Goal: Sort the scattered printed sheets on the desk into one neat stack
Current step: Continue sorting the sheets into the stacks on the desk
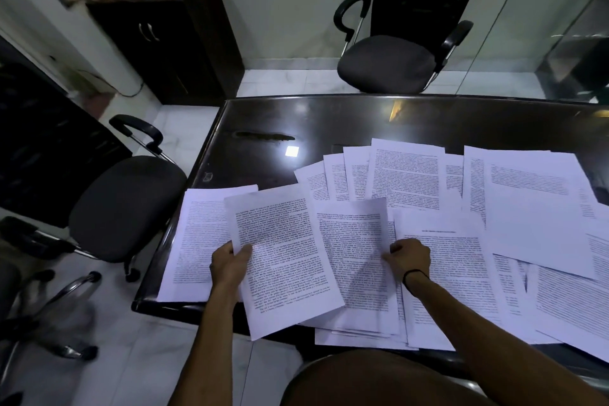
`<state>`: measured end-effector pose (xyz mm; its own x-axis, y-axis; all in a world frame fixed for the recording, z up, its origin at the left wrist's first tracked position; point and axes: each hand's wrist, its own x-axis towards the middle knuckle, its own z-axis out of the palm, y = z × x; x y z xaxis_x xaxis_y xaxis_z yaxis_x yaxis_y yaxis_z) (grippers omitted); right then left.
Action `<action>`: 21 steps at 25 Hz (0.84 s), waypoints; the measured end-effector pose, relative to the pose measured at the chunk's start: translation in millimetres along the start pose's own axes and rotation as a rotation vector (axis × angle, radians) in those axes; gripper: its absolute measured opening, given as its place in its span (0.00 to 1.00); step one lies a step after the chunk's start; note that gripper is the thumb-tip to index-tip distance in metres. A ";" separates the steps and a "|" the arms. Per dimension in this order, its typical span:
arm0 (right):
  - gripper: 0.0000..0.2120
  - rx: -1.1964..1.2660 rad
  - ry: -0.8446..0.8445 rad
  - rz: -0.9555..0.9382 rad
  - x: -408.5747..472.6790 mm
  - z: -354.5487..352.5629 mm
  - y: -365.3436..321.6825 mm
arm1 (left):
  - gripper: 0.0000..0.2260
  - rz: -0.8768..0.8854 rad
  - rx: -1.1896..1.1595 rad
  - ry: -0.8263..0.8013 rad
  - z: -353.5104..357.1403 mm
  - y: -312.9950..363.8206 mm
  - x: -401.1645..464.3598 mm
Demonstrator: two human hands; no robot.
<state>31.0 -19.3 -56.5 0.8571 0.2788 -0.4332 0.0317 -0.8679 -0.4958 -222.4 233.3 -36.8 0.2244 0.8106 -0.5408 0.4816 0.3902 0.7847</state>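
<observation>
The fingers of your left hand [230,262] pinch the left edge of one printed sheet [280,257], which is lifted and tilted over the near edge of the table [263,119]. The fingers of your right hand [410,259] curl on the right edge of a second sheet [354,241] beside it. The other scattered sheets [527,208] lie overlapping from the near left corner to the right edge. Paper like this is light, thin and floppy, and I think it slides easily on the glossy dark top; better to take it at an edge. Two office chairs [385,63] stand around on a pale tiled floor [184,115].
</observation>
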 end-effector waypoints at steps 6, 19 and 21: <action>0.11 0.034 0.110 -0.002 7.1 -16.2 14.8 | 0.05 0.044 0.014 -0.057 24.1 20.5 -5.5; 0.07 0.604 -0.083 -0.003 22.4 -59.4 20.7 | 0.08 0.129 0.099 -0.053 34.9 56.1 3.3; 0.10 0.695 -0.113 -0.011 24.3 -80.2 20.5 | 0.07 0.178 0.170 0.054 24.6 63.7 7.5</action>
<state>93.7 -63.3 -16.8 0.7985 0.3602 -0.4823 -0.3280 -0.4116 -0.8503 -169.2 253.5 1.6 0.2755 0.8838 -0.3781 0.5750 0.1636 0.8016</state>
